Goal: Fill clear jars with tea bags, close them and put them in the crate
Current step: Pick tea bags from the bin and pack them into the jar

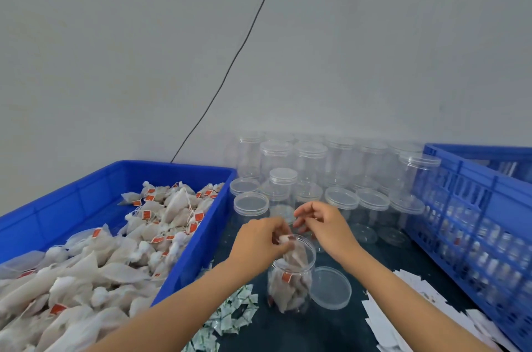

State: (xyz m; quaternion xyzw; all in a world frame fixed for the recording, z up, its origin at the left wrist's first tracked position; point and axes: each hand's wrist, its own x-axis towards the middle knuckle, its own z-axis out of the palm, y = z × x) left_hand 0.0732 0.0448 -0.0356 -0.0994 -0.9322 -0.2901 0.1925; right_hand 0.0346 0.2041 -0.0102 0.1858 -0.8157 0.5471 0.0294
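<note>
While the left hand [260,242] pinches a tea bag [290,253] at the mouth of the open jar [289,279], the right hand [322,226] hovers just behind — fingers loosely curled, holding nothing. Its lid [331,288] lies beside the jar; the tea-bag bin [201,248] sits left, the crate [475,207] right.

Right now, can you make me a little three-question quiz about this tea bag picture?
1. True or false: the open jar under the hands already has its lid on.
2. Which hand pinches a tea bag over the jar: A) left hand B) right hand?
3. Fill in: the loose lid lies to the ____ of the jar.

Key: 1 false. 2 A. 3 right.
</note>
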